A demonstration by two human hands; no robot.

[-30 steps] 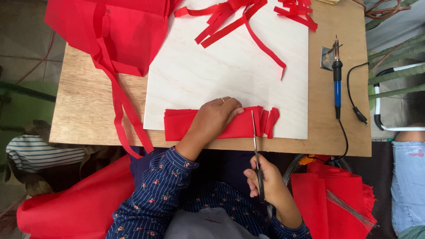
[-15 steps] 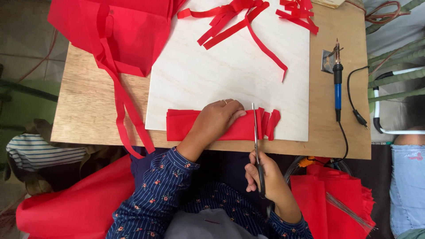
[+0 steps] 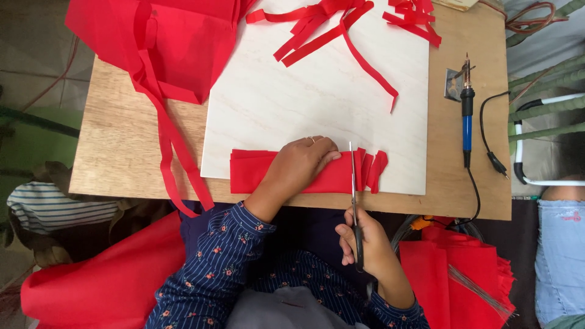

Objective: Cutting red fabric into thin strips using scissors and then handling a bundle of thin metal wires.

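My left hand [image 3: 301,163] presses flat on a folded strip of red fabric [image 3: 256,172] lying along the near edge of a white board [image 3: 304,91]. My right hand [image 3: 364,244] grips a pair of scissors [image 3: 353,201] by the handles, below the table edge. The blades point away from me and reach across the fabric just right of my left fingers. To the right of the blades the fabric end [image 3: 370,167] is cut into narrow tabs.
The board rests on a wooden table [image 3: 128,152]. A large red fabric piece [image 3: 164,42] with long straps hangs off the back left. Cut red strips [image 3: 341,24] lie at the back. A blue-handled soldering iron [image 3: 467,109] lies at the right, another person's leg [image 3: 560,256] beyond.
The scissors have pushed farther across the red fabric strip. My left hand stays pressed on the fabric.
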